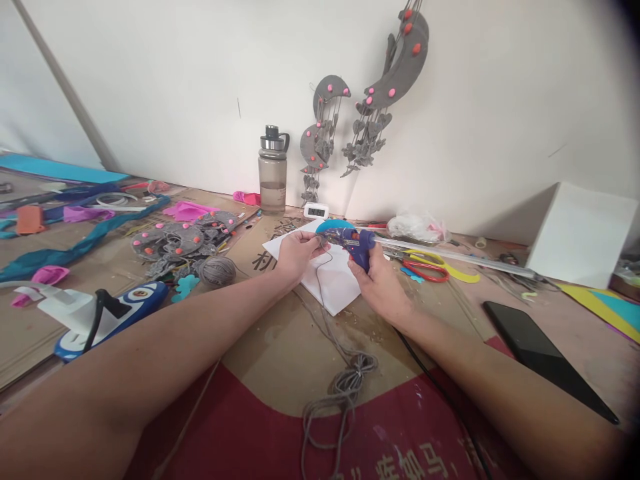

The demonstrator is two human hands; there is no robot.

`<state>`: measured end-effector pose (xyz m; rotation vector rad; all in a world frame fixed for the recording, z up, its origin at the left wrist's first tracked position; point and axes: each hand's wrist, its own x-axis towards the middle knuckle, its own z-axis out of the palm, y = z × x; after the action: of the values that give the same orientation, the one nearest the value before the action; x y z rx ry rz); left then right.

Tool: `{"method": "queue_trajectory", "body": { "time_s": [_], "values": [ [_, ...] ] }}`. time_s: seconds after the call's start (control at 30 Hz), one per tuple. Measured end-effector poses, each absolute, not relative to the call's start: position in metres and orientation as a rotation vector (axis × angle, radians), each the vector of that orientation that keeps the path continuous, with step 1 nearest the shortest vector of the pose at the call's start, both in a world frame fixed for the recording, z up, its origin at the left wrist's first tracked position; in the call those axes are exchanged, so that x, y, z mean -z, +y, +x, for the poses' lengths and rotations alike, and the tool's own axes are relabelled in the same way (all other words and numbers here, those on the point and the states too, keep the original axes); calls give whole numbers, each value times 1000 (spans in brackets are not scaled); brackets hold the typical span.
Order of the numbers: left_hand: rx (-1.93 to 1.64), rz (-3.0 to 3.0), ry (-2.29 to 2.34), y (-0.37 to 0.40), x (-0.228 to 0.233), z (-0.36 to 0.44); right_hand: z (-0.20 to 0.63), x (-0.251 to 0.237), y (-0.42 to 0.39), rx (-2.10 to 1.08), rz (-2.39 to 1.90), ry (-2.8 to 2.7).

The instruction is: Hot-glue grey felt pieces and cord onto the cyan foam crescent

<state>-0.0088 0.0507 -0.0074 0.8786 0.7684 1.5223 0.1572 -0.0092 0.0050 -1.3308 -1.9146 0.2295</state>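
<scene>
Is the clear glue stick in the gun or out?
In, partly: the clear glue stick juts from the back of the blue glue gun in the right hand.

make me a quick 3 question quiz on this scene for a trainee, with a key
1. What tool does the person's right grip hold?
2. True or false: in the picture, the black phone lies to the right of the drink bottle.
3. What colour is the paper in the middle? A) black B) white C) green

Key:
1. A glue gun
2. True
3. B
</scene>
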Motion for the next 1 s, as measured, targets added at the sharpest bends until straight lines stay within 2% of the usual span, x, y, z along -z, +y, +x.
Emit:
{"method": "queue_trajectory", "body": {
  "time_s": [1.0],
  "values": [
    [-1652,863,743,52,6,-12,160,-4,-8,-247,-1329,-1843]
  ]
}}
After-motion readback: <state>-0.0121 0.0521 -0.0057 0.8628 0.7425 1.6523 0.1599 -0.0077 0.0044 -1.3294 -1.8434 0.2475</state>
